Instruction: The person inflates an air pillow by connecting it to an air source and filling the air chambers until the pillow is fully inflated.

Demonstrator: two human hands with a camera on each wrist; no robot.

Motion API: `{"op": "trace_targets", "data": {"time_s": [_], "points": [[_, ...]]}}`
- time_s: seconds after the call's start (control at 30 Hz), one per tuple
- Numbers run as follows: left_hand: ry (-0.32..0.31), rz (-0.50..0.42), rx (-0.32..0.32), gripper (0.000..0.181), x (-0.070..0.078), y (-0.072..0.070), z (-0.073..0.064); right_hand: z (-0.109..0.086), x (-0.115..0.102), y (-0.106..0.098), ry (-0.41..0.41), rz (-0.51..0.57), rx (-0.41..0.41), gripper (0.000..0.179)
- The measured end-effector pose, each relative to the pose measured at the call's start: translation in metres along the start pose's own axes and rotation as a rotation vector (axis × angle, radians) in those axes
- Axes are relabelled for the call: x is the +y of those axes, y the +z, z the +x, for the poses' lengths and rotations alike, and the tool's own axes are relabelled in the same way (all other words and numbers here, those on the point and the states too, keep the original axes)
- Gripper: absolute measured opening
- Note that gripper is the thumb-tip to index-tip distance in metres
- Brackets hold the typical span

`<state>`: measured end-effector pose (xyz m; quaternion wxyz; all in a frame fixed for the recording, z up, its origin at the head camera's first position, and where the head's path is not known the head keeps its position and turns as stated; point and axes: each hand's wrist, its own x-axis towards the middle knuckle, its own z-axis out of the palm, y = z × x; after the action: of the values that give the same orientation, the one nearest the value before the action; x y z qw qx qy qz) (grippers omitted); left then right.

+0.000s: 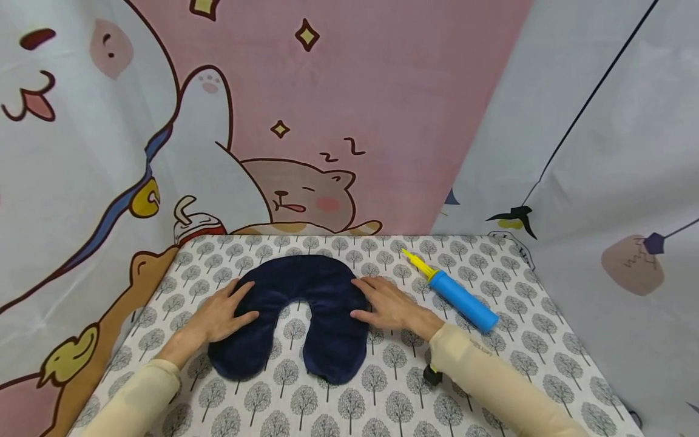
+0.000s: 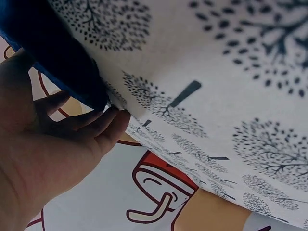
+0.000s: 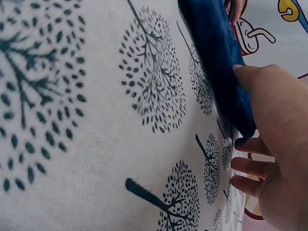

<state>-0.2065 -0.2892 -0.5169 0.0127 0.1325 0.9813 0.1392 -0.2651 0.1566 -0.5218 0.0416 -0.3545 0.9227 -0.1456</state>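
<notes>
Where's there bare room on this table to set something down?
The tree-print cloth is bare in front of the navy pillow and right of the blue pump. A small gap lies inside the pillow's U. It's crowded at the pillow's sides, by left hand and right hand, and around the right sleeve.

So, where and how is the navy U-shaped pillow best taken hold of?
Probably by its outer side edges, left hand from the left, right hand from the right, thumbs on top: the navy pillow lies flat, its U opening towards the person, so opposite grips should support both sides.
</notes>
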Motion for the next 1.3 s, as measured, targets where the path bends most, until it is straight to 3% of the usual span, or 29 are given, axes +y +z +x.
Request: {"op": "trace_targets", "data": {"time_s": [0.23,0.53,0.77,1.0,1.3], "points": [[0.005,-0.003,0.047,0.079,-0.007,0.0,0.002,0.004,-0.002,-0.001,-0.004,0.016,0.011,0.081],[-0.048,-0.068,0.099,0.072,-0.011,-0.003,0.001,0.012,-0.004,-0.002,0.009,0.093,0.06,0.07],[0.008,-0.067,0.173,0.06,-0.015,-0.003,0.002,0.017,-0.004,-0.004,-0.003,0.153,0.121,0.061],[0.053,-0.095,0.272,0.05,-0.021,-0.001,0.007,0.019,-0.007,-0.004,0.056,0.21,0.167,0.054],[-0.036,-0.27,0.261,0.044,-0.021,0.0,0.006,0.019,-0.007,-0.003,0.119,0.257,0.171,0.038]]}}
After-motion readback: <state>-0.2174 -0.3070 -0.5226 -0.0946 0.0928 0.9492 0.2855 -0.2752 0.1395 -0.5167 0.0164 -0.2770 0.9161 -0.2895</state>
